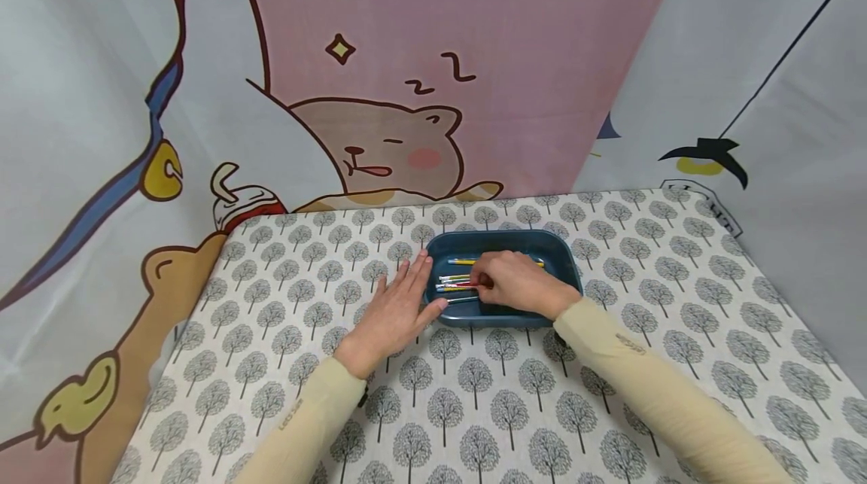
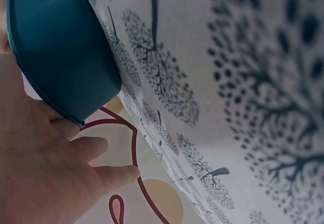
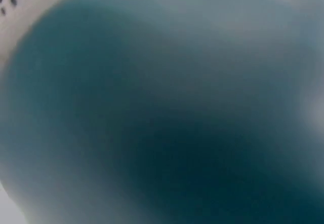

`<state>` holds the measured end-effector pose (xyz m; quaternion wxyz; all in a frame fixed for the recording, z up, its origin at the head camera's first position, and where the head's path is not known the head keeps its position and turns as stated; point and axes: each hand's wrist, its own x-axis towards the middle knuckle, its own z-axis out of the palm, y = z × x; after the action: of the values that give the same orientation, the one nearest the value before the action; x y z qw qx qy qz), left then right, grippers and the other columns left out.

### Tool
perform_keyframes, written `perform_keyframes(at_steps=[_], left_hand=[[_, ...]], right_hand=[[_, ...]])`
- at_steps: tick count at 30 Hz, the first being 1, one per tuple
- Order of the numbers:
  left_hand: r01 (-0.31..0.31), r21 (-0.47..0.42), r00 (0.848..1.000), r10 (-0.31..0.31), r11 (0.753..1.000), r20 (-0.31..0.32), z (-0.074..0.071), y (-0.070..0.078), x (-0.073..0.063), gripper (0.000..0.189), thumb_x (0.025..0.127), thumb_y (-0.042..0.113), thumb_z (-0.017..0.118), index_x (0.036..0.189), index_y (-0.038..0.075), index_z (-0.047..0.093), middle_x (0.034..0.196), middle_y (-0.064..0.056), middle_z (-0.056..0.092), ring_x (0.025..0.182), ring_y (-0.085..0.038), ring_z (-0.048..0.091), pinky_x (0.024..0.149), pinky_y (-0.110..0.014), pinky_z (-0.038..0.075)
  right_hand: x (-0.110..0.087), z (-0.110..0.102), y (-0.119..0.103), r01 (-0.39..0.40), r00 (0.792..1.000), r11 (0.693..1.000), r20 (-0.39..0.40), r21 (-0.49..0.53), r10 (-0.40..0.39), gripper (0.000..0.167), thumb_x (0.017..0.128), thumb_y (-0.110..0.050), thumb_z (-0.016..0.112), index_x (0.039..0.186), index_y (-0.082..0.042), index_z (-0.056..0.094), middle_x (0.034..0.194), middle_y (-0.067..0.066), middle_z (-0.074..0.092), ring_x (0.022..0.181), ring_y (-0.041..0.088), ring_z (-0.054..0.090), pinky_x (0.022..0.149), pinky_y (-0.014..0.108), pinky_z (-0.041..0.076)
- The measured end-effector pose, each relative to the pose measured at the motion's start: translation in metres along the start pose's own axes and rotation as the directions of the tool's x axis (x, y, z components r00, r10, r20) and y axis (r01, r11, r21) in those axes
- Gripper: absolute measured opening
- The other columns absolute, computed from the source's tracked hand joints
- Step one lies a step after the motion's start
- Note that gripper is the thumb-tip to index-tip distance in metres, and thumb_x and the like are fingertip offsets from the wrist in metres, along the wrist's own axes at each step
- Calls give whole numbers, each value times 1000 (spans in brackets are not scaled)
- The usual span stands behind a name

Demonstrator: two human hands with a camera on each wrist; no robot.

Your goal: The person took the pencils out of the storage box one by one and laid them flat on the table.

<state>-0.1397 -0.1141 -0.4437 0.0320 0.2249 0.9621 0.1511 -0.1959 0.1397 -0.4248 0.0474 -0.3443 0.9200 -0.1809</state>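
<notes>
While the left hand point(image 1: 391, 315), fingers straight, touches the left rim of the box point(image 1: 497, 322), the right hand point(image 1: 518, 281) seemingly pinches a red pen point(image 1: 466, 284) inside; other pens point(image 1: 462, 263) lie there unheld, so handling looks unfinished.

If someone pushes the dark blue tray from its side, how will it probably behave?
The dark blue tray would probably slide rather than tip, being wide and low. Its thin, smooth walls suggest a stiff, fairly light body. The slim sticks lying inside may roll or shift.
</notes>
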Motion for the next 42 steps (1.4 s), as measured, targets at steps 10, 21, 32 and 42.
perform_keyframes(at_steps=[10, 21, 32, 42], left_hand=[[-4, -2, 1000, 4, 1000, 0, 1, -1, 1, 81, 108, 61, 32, 166, 7, 16, 174, -4, 4, 155, -40, 20, 118, -71, 24], [4, -14, 1000, -4, 1000, 4, 4, -3, 2, 83, 107, 65, 26, 167, 9, 12, 174, -3, 2, 156, -39, 20, 119, -70, 23], [-6, -3, 1000, 6, 1000, -13, 4, -2, 1, 83, 107, 65, 27, 167, 8, 12, 174, -7, 5, 156, -39, 19, 118, -71, 22], [-10, 10, 1000, 10, 1000, -17, 4, -1, 1, 83, 108, 64, 27, 166, 7, 13, 174, -9, 7, 157, -38, 17, 119, -71, 21]], right_hand=[[-11, -20, -5, 40, 985, 997, -167, 59, -29, 14, 94, -15, 75, 106, -16, 80, 99, -8, 69, 79, 5, 61, 69, 30, 54], [-30, -44, -13, 111, 955, 989, -284, 94, -80, 13, 95, -12, 73, 105, -17, 80, 95, -12, 66, 79, 8, 60, 69, 30, 51], [-59, -65, -9, 110, 933, 980, -356, 163, -46, 18, 93, -1, 73, 102, -15, 78, 98, -10, 66, 80, 8, 59, 66, 31, 54], [-87, -78, 4, 78, 919, 994, -392, 79, -41, 22, 93, 0, 74, 105, -18, 77, 104, -10, 67, 86, 3, 61, 70, 32, 57]])
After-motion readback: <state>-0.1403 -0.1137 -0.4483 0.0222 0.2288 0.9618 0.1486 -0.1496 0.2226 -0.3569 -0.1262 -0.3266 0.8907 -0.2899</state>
